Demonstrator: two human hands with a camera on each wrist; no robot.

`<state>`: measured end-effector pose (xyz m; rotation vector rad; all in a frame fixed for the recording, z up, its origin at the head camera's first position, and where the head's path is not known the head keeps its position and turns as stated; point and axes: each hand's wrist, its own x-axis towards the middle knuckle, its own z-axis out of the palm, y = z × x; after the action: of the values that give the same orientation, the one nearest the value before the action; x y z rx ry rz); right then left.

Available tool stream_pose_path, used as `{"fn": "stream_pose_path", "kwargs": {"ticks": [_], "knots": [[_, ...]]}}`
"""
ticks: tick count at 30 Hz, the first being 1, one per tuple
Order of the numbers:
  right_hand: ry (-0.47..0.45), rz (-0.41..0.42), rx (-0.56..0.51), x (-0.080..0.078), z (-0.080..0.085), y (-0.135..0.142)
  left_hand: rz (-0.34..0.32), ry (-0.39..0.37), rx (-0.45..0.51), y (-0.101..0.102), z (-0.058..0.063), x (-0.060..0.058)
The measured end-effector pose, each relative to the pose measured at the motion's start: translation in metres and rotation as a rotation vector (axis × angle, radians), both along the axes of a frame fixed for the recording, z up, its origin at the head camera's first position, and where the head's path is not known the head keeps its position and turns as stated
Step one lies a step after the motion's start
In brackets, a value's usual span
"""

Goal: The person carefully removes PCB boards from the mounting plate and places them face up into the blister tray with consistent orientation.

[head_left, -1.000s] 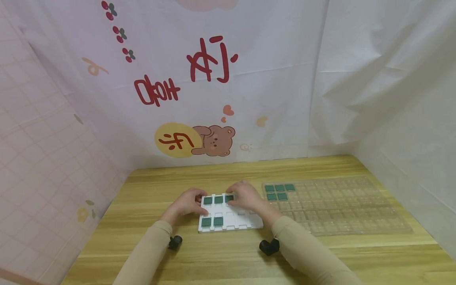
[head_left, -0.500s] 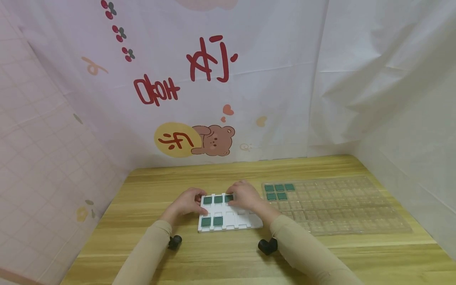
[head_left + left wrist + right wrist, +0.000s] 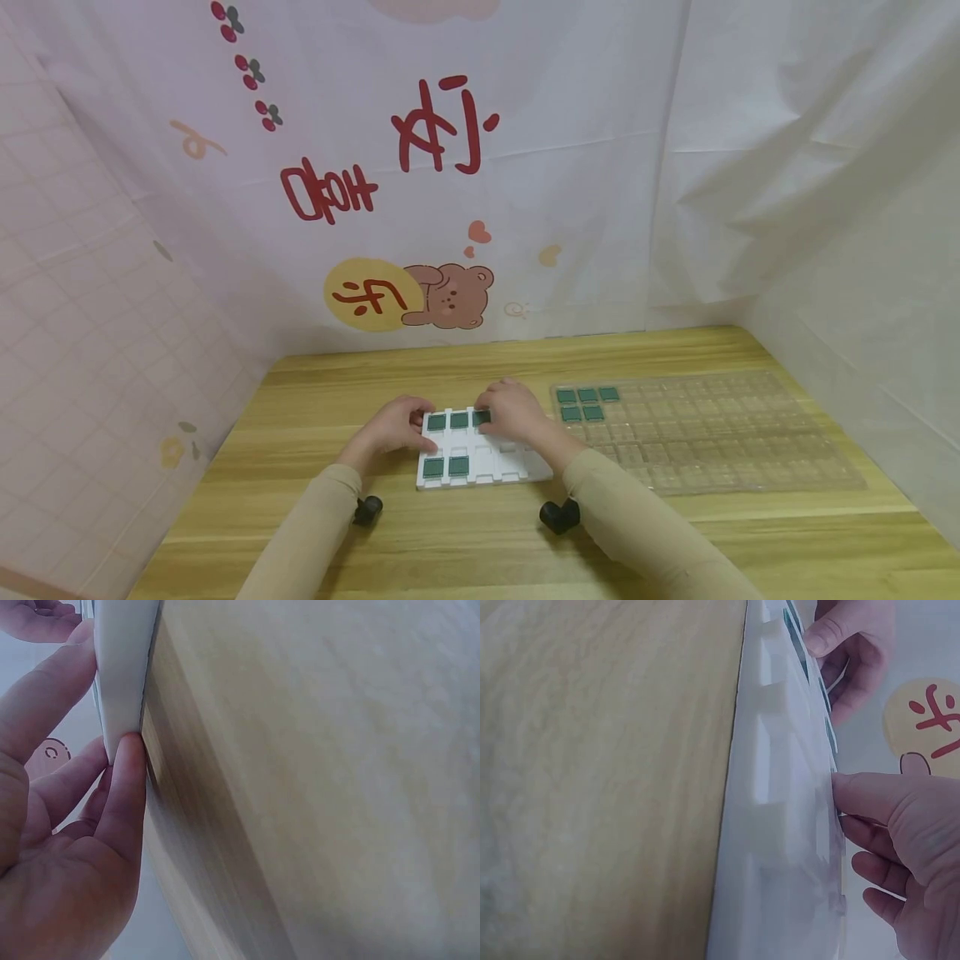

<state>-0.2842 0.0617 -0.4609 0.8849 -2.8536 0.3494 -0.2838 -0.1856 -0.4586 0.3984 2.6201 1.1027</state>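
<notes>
A white slotted tray (image 3: 483, 463) lies on the wooden table, with green square chips sitting in some of its pockets. My left hand (image 3: 393, 423) grips the tray's left edge, thumb on the near side and fingers at the far corner. In the left wrist view, its fingertips meet the white rim (image 3: 124, 675). My right hand (image 3: 512, 411) reaches over the tray's back row and pinches a green chip (image 3: 481, 418) at the third pocket, partly hidden by the fingers. Two more chips (image 3: 459, 421) fill that row's left pockets, and another pair (image 3: 458, 466) sits in the front row.
To the right lies a large clear plastic tray (image 3: 712, 433) with many pockets; several green chips (image 3: 588, 395) occupy its back left corner. Black wrist devices (image 3: 560, 517) hang under both forearms. White printed curtains (image 3: 585, 192) enclose the table's back and sides.
My right wrist and forearm have shifted very slightly left, fingers staying at the third back-row pocket. The left hand keeps its place on the tray edge.
</notes>
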Motion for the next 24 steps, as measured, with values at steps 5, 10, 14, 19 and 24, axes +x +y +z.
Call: {"fn": "stream_pose_path", "kwargs": {"ticks": [5,10,14,19,24], "knots": [[0.004,0.002,0.005,-0.0015,-0.0013,0.0000,-0.005,0.007,-0.002,0.0002,0.0013,0.0011],[-0.005,0.001,0.014,-0.0038,-0.0027,0.0003,-0.006,0.009,0.002,0.0006,0.0024,0.0016],[-0.008,0.012,0.014,-0.0054,-0.0038,0.0006,-0.013,0.005,0.001,0.0007,0.0032,0.0019],[-0.006,0.037,-0.021,-0.0047,-0.0027,0.0015,-0.013,0.002,0.003,0.0005,0.0026,0.0018],[-0.021,0.042,-0.042,-0.0046,-0.0009,0.0021,-0.012,0.005,-0.007,-0.0003,0.0013,0.0018]]}}
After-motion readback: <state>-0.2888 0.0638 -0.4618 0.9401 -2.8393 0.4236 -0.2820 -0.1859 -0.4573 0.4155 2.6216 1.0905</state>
